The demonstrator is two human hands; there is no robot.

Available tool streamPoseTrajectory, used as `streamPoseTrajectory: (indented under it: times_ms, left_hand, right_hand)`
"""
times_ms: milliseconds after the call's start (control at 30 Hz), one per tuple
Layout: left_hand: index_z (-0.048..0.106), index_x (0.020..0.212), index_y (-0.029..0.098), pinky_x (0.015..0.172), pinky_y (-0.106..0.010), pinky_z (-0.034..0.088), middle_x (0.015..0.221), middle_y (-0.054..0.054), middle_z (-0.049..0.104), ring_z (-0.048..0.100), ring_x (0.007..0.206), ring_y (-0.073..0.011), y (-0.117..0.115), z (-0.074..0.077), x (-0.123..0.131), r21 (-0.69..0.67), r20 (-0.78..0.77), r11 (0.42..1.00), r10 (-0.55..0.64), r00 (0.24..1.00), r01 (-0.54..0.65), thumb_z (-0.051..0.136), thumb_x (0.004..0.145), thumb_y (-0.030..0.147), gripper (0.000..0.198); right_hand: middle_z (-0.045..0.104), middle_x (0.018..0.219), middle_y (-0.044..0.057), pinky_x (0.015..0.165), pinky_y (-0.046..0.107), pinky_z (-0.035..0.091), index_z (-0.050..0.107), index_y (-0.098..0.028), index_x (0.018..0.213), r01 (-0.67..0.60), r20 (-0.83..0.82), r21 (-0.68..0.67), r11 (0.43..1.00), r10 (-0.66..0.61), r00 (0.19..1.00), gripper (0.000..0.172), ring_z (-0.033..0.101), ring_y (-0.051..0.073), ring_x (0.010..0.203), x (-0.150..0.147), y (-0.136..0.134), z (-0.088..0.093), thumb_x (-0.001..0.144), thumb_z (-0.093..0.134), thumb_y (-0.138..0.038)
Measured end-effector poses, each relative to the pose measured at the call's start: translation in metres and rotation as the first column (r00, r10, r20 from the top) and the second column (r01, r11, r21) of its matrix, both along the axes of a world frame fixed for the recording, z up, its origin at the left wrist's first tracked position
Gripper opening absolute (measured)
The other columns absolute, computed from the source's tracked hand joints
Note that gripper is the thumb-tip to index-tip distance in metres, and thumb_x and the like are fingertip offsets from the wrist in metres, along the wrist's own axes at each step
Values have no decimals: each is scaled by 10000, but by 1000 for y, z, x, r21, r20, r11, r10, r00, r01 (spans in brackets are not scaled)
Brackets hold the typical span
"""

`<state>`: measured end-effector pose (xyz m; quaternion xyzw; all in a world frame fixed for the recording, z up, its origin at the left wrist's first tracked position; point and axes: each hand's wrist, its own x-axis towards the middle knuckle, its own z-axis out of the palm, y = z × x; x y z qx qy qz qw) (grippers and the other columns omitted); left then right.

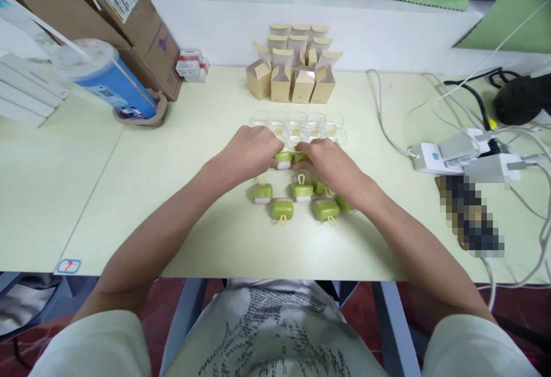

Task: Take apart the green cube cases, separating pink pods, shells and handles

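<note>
My left hand [255, 148] is closed, its fingertips and thumb at a small green case [283, 160] with a pale lower edge. Close beside it, my right hand [329, 162] curls around a second green case [300, 158], which is partly hidden by the fingers. Nearer the table's front lie several more of these cases with cream loops, among them one green-and-white case [302, 191] and another green case [283, 209]. Some are partly covered by my right wrist. Just beyond my hands stand rows of clear plastic cups or trays [297, 120], a few showing yellow marks.
Several open kraft boxes [280, 83] stand against the wall. To the left are a blue drink cup [116, 87] in a holder, a cardboard carton [146, 38] and small red-and-white boxes [192, 66]. A power strip [434, 159], cables and a blurred-out phone-like object [469, 213] occupy the right.
</note>
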<state>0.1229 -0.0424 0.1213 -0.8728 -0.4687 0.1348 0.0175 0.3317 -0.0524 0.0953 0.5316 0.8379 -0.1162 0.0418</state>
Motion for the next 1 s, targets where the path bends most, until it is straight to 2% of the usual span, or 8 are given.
streamPoseTrajectory:
  times_ms: [233,333,433,533,667,800,900,1000]
  left_hand:
    - [849,1020,138,697,-365,439,1029,-144,846,815,1037,-351,-1,0,3,18,-10,1000,-11,1000,11,711,1064,109,148]
    - [859,1068,127,694,-381,450,1079,-148,854,819,1078,-362,-2,0,2,13,-16,1000,-16,1000,16,721,1084,144,140]
    - [864,1114,136,703,-386,463,1136,-134,858,818,1152,-365,-4,2,1,55,22,998,-29,999,27,695,1112,150,170]
    - [871,1178,174,750,-380,499,1164,-93,863,810,1198,-328,-13,2,8,77,168,992,-116,979,105,647,1169,189,225]
    - [866,1209,194,748,-355,504,1163,-68,856,807,1128,-258,-33,-9,35,71,319,959,-284,904,276,667,1199,271,213]
    - [866,1078,177,670,-369,424,1177,-96,832,794,1093,-263,-49,-24,68,79,232,925,-379,896,371,687,1134,104,201]
    - [848,967,158,635,-375,362,1173,-148,819,773,1106,-298,-57,-29,83,114,164,918,-395,904,380,702,1096,64,216]
    - [839,971,152,612,-376,346,1096,-168,823,750,1092,-322,-63,-30,90,152,108,908,-409,906,391,686,1040,-16,237]
  right_hand:
    - [840,1168,200,817,365,445,805,-117,1366,-13,-40,2,1000,13,999,247,782,310,1012,-2,3,-5,1190,679,-237]
    - [858,1197,194,867,384,501,799,-145,1425,5,-67,46,999,-2,998,289,798,327,1059,5,-1,12,1175,690,-242]
    - [869,1225,167,897,407,531,845,-187,1352,33,-51,109,994,-27,998,256,808,323,1042,28,-6,37,1147,708,-258]
    - [878,1204,126,858,390,525,880,-232,1294,12,38,-13,1000,-12,999,241,809,298,1005,59,-7,50,1080,771,-234]
    - [857,1144,98,763,360,487,878,-271,1324,69,171,-245,967,-27,985,304,792,278,972,83,7,39,1023,833,-265]
    - [836,1165,93,696,329,460,842,-236,1274,90,188,-327,941,-28,982,283,758,241,935,76,17,33,993,864,-217]
    - [831,1128,86,667,331,452,819,-208,1184,97,175,-332,938,-40,984,234,734,218,870,68,14,38,969,857,-127]
    - [826,1091,77,675,332,451,820,-210,1162,107,178,-332,937,-49,983,245,734,211,839,65,10,45,953,868,-91]
